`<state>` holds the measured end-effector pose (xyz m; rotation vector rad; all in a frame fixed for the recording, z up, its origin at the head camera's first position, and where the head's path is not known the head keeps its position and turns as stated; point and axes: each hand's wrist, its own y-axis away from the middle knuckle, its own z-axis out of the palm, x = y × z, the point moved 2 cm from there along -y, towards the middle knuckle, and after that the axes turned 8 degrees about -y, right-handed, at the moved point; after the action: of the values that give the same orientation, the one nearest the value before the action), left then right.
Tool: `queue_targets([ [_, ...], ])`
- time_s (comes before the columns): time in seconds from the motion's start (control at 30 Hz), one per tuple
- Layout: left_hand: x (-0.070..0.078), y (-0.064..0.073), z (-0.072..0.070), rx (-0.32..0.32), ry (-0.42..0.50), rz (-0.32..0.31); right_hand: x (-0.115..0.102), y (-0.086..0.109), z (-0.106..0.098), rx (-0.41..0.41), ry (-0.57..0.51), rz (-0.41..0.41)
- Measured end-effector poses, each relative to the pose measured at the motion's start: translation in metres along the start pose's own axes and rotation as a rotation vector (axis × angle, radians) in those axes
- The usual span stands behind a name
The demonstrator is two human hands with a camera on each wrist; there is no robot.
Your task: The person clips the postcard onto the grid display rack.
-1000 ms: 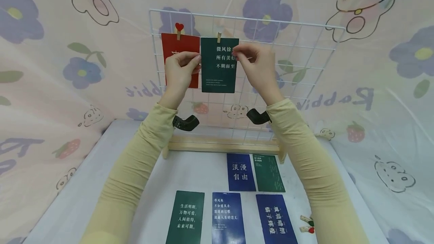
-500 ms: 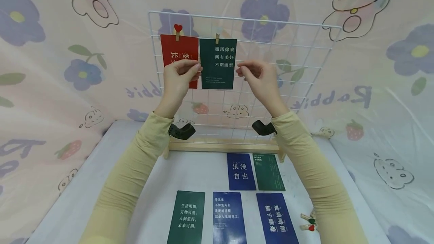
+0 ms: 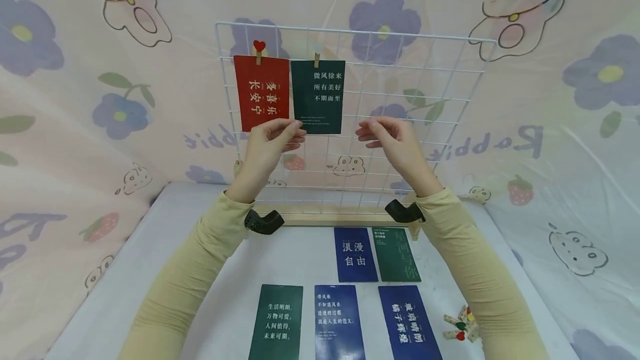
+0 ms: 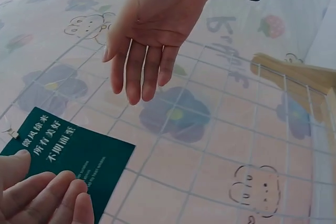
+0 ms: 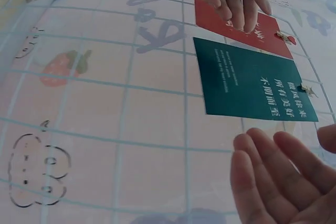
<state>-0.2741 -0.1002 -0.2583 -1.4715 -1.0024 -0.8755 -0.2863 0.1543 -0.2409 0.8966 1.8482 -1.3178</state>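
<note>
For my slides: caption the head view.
Left hand and right hand near a red card and green card clipped to a white wire grid.

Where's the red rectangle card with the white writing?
In the head view, the red rectangular card hangs upper left on the white wire grid, under a wooden red-heart clip, left of the dark green rectangular card.

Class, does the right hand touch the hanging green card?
No, the head view shows a gap between the right hand and this card.
</note>
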Motion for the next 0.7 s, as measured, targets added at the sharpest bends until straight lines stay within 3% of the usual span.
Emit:
queue_targets([
  [0.33, -0.031, 0.02, 0.01, -0.158, -0.038, -0.103, 0.028, 0.045, -0.019, -0.098, 0.058, 0.095],
  [0.7, -0.063, 0.04, 0.015, -0.354, -0.048, -0.235, 0.05, 0.091, -0.048, -0.123, 0.076, 0.148],
])
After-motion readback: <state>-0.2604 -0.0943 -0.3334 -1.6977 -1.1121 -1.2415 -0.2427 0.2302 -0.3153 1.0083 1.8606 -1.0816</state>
